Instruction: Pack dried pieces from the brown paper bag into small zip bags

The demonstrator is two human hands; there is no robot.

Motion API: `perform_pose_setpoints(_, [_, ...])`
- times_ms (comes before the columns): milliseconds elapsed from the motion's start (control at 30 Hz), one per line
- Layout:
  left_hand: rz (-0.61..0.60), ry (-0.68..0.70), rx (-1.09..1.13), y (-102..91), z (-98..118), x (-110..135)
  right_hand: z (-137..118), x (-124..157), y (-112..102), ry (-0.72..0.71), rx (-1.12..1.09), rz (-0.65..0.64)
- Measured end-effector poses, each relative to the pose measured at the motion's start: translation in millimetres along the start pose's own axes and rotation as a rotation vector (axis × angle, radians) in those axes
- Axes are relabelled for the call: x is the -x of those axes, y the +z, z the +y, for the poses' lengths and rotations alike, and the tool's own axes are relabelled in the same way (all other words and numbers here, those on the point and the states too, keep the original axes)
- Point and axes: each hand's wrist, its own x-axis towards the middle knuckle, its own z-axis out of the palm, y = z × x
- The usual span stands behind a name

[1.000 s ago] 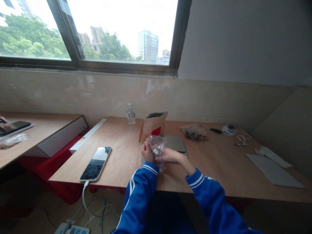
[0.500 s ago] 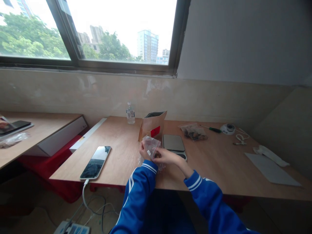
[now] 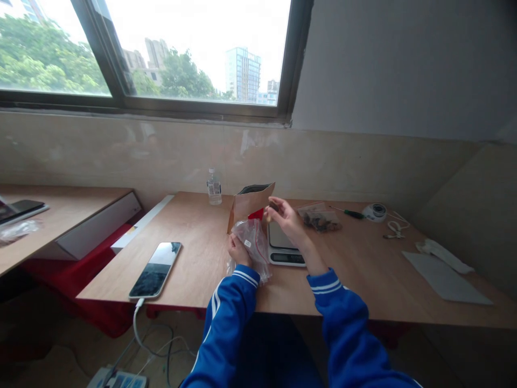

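Observation:
My left hand (image 3: 239, 250) grips the side of a clear zip bag (image 3: 255, 242) with a red seal line and a small white label. Pinched in the fingers of my right hand (image 3: 286, 218) is a small dark brown piece with a paler part below, which looks like a dried mushroom (image 3: 273, 206). That hand is raised over a kitchen scale (image 3: 286, 257), whose plate it partly covers. Behind the bag stands an open brown paper pouch (image 3: 247, 203) with a red label. Farther right lies another clear zip bag (image 3: 322, 221) filled with dark brown pieces.
A phone (image 3: 156, 269) with a charging cable lies on the left of the table. A water bottle (image 3: 214, 188) stands near the wall. To the right are a green-handled screwdriver (image 3: 354, 214), a white dome camera (image 3: 375, 212) and a pale flat sheet (image 3: 446, 277).
My right hand has come out of the zip bag and moved up over the scale with the brown piece. The scale's display now shows. My left hand still holds the bag.

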Motion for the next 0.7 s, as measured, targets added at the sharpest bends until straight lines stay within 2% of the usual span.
perform_pose_setpoints(67, [0.002,0.005,-0.02,0.1,1.7,0.2,-6.8,-34.1,6.1,-0.123,0.002,0.168])
perform_pose_setpoints(133, [-0.003,0.011,-0.037,0.4,2.6,0.0,-10.0,-66.6,16.0,-0.235,0.051,0.246])
perform_pose_setpoints(200, [-0.019,0.013,-0.053,1.0,2.4,-0.4,-9.3,-90.7,27.2,-0.316,0.138,0.269])
perform_pose_setpoints(267, [-0.039,0.012,-0.061,1.8,1.9,-0.6,-5.4,-103.4,37.3,-0.371,0.238,0.234])
perform_pose_setpoints(433, [-0.055,-0.008,-0.06,2.8,3.4,0.2,5.4,-98.1,48.7,-0.407,0.409,0.147])
perform_pose_setpoints(633, [-0.06,-0.021,-0.051,2.9,3.9,0.9,2.6,-87.1,45.2,-0.413,0.491,0.082])
perform_pose_setpoints(700, [-0.056,-0.021,-0.047,2.9,2.7,0.6,1.8,-86.0,42.9,-0.397,0.494,0.095])
